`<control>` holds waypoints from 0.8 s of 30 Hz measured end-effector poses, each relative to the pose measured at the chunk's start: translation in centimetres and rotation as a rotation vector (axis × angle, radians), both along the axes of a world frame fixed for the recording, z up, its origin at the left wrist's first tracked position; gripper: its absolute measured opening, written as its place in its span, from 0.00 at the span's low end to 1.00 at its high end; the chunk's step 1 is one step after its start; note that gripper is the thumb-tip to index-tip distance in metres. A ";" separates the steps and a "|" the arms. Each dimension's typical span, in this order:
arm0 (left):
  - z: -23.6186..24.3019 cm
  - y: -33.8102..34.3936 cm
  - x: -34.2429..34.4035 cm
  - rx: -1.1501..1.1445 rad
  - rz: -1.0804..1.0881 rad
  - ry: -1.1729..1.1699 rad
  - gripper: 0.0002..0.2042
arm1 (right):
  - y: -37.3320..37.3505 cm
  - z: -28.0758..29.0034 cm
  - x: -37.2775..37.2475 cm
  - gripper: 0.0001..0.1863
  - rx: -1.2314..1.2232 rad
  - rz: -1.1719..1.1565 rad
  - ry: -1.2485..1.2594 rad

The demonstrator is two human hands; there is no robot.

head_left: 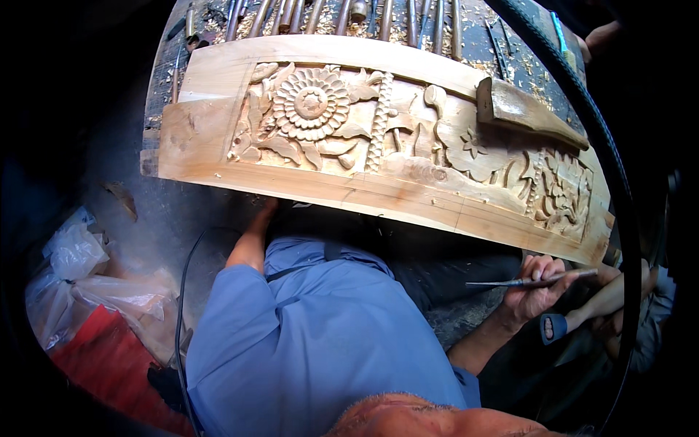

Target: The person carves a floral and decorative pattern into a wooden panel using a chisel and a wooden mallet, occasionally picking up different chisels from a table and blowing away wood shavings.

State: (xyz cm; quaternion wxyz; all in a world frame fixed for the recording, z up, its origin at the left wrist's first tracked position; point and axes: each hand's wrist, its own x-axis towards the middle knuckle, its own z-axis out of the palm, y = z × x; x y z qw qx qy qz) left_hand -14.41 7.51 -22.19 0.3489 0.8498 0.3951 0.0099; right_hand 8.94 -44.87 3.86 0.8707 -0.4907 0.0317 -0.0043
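In my right hand (pixel 535 288), closed at the lower right and clear of the wood, is a carving chisel (pixel 564 276). Its thin metal blade points left and its handle lies to the right. My left arm (pixel 251 244) reaches to the front edge of a carved wooden panel (pixel 277 178); the fingers of that hand are hidden in shadow there. Relief carving covers the panel: a large round flower (pixel 312 103), leaves, a twisted rope band (pixel 379 124) and more foliage at the right. A wooden mallet (pixel 524 109) rests across its upper right part.
Behind the panel, several chisels (pixel 387 18) lie in a row on a dark bench (pixel 477 40) strewn with shavings. Plastic bags (pixel 76 266) and red cloth-like material (pixel 109 364) are at lower left. A person's sandalled foot (pixel 553 328) is at right. A dark cable (pixel 608 146) crosses there.
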 end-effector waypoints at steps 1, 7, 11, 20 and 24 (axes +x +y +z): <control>0.1 -0.1 -0.4 -0.010 0.010 -0.001 0.06 | -0.3 0.1 0.0 0.28 -0.020 0.056 -0.019; 0.7 -0.7 -2.5 -0.063 0.067 -0.011 0.07 | 0.9 0.5 0.2 0.26 -0.017 -0.046 0.031; 0.7 -0.6 -3.7 -0.095 0.096 -0.019 0.07 | 2.2 0.8 -0.1 0.25 -0.186 0.066 -0.024; -0.6 0.5 -4.7 -0.156 0.140 -0.120 0.09 | 9.5 4.1 -1.2 0.30 -0.553 0.031 -0.209; 4.1 0.4 -3.9 0.145 -0.091 -0.174 0.10 | 12.6 4.8 -2.8 0.39 0.031 -0.075 -0.466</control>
